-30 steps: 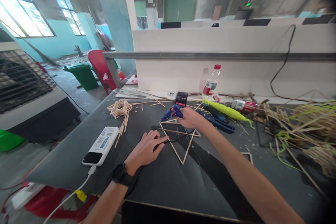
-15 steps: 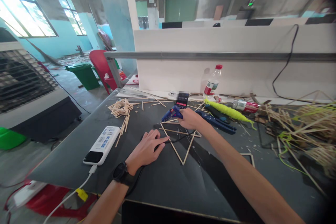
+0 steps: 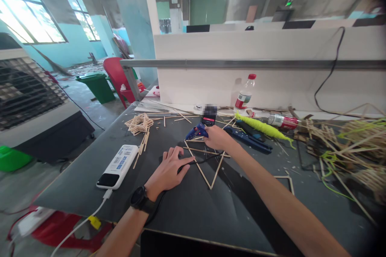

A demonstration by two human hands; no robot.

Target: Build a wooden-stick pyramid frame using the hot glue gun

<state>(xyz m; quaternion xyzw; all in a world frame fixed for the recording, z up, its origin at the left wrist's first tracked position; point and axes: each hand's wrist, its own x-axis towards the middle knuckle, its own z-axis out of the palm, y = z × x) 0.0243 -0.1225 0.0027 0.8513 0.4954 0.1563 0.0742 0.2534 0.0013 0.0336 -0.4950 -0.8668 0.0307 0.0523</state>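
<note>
A blue hot glue gun [image 3: 196, 131] is gripped in my right hand [image 3: 218, 137], its nozzle pointing left and down at the upper left corner of a triangle of thin wooden sticks [image 3: 202, 172]. Another stick lies across the triangle's upper part. My left hand [image 3: 169, 168] rests on the grey tabletop with fingers spread, the index fingertip touching the triangle's left side. A black cord [image 3: 208, 159] runs across the triangle and passes under my left hand. The right hand's fingertips are partly hidden behind the glue gun's handle.
A white power bank [image 3: 118, 167] with a cable lies at left, near a small stick structure [image 3: 139, 124]. Behind the triangle sit a phone [image 3: 209, 117], a standing bottle [image 3: 245, 95] and a yellow-green string bundle [image 3: 262, 127]. Many sticks [image 3: 358, 148] are piled at right.
Both hands stay nearly in place, the glue gun still at the triangle's upper left corner. The whole view has shifted very slightly.
</note>
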